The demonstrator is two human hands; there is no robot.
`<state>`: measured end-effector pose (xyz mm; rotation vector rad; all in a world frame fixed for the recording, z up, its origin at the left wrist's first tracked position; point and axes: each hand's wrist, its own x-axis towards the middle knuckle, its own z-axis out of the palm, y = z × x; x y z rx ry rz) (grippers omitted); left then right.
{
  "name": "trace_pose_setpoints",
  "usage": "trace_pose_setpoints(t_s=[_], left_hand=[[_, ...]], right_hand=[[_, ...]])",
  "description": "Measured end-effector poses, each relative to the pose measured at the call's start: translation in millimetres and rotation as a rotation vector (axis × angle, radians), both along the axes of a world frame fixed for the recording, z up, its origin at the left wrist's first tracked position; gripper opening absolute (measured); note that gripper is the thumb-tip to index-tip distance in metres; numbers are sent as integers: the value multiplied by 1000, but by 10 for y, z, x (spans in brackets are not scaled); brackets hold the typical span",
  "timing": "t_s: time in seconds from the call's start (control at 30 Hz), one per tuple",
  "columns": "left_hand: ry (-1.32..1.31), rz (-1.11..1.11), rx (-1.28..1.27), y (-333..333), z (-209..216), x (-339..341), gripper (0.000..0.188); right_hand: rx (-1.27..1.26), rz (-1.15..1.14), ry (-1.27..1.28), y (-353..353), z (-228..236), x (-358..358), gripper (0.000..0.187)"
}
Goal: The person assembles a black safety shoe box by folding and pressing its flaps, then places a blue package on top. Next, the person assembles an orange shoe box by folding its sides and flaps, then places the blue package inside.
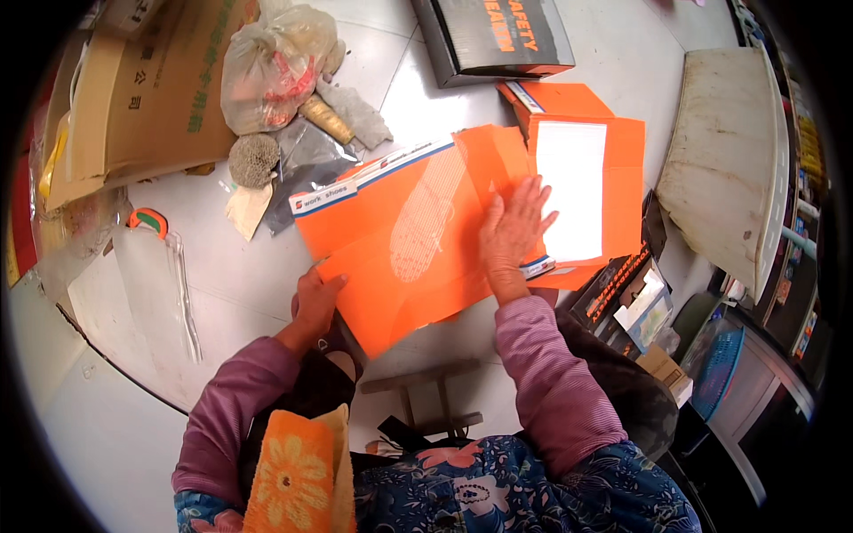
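Note:
A flattened orange shoe box (364,249), with a white sole print on its face and white-and-blue strips along its edges, lies in front of me, tilted to the right. My left hand (315,300) pinches its near left edge, thumb on top and fingers partly hidden beneath. Spread flat, my right hand (515,222) rests on its right side. Under and beyond that hand is another opened orange box (626,178) with a white panel; the two overlap.
A black shoe box (498,40) stands on the floor ahead. At far left are a big brown carton (160,98), a knotted plastic bag (271,75), a scouring ball (254,160) and an orange-green handle (147,220). A wooden stool (422,391) is below; shelves and a blue basket (718,373) flank the right.

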<state>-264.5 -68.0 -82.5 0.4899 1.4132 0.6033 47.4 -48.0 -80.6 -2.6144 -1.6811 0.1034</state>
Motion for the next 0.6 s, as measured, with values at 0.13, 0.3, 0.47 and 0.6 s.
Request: trace_pose_setpoints(t_s=[0.13, 0.3, 0.47, 0.6], left_hand=[[228, -175, -35, 17, 146, -51, 28], [188, -45, -134, 68, 306, -1, 25], [171, -66, -37, 107, 351, 49, 26], [135, -45, -17, 92, 315, 28, 33]], right_hand=[[-175, -66, 114, -49, -249, 268, 64], [-208, 17, 24, -33, -545, 315, 67], [-446, 16, 217, 87, -253, 449, 71], [-492, 374, 262, 76, 259, 1052, 67]])
